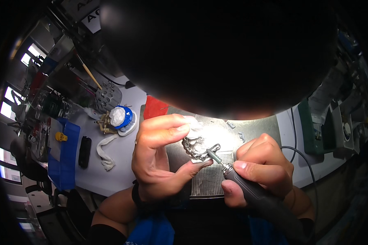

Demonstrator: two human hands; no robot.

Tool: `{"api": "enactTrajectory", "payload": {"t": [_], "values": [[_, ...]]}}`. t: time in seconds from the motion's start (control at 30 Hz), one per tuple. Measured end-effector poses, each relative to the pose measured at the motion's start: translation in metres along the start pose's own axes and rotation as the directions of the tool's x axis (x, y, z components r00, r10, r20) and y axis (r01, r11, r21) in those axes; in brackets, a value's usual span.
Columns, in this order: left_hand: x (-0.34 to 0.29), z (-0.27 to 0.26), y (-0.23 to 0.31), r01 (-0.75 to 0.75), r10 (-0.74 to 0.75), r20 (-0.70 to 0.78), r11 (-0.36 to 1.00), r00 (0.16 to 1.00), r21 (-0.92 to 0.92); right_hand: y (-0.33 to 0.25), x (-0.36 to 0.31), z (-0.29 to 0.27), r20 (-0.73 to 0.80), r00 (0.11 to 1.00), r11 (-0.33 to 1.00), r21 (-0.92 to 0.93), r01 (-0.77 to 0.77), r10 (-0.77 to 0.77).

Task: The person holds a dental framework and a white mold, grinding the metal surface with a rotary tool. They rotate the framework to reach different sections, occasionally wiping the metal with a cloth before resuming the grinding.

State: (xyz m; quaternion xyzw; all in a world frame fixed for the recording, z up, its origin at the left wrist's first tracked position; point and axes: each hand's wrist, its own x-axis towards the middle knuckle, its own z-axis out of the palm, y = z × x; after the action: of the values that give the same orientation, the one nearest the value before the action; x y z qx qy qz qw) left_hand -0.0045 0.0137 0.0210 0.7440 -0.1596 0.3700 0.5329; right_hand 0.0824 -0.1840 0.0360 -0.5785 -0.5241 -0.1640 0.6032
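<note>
My left hand is closed around a small metal dental framework, its thumb below and its fingers above. White cloth is bunched against the framework under those fingers. In my right hand is a dark rotary handpiece, gripped like a pen and slanting up to the left. A pointed grey-green grinding tip sticks out of its metal collar. That tip meets the right end of the framework, or lies just in front of it; I cannot tell which.
Below the hands lies a perforated metal grille in a metal worktop. Small grey pieces and a red sheet rest beyond. Leftward are a blue-ringed white model, a cloth strip and a blue bin. A cable runs right. A dark rounded shape covers the top.
</note>
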Motion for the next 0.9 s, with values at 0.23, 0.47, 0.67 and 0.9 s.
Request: {"api": "enactTrajectory", "payload": {"t": [0.23, 0.47, 0.67, 0.9], "values": [[0.0009, -0.0007, 0.0011, -0.020, 0.019, 0.023, 0.999, 1.000, 0.046, 0.0005, -0.0016, 0.0005, 0.023, 1.000, 0.999, 0.040, -0.015, 0.014], [0.0013, 0.0009, 0.0016, -0.029, 0.029, 0.007, 0.998, 1.000, 0.047, 0.0004, -0.0013, 0.0002, 0.026, 0.999, 0.998, 0.065, -0.021, 0.019], [0.0025, -0.0016, 0.0033, -0.003, 0.001, 0.030, 0.999, 1.000, 0.042, -0.0019, -0.0002, -0.0016, 0.021, 1.000, 0.998, 0.055, -0.020, 0.019], [0.0016, -0.0028, 0.0027, 0.025, -0.026, 0.039, 0.999, 0.999, 0.036, -0.0015, 0.0011, -0.0047, 0.046, 0.999, 0.999, 0.043, -0.013, 0.011]]}}
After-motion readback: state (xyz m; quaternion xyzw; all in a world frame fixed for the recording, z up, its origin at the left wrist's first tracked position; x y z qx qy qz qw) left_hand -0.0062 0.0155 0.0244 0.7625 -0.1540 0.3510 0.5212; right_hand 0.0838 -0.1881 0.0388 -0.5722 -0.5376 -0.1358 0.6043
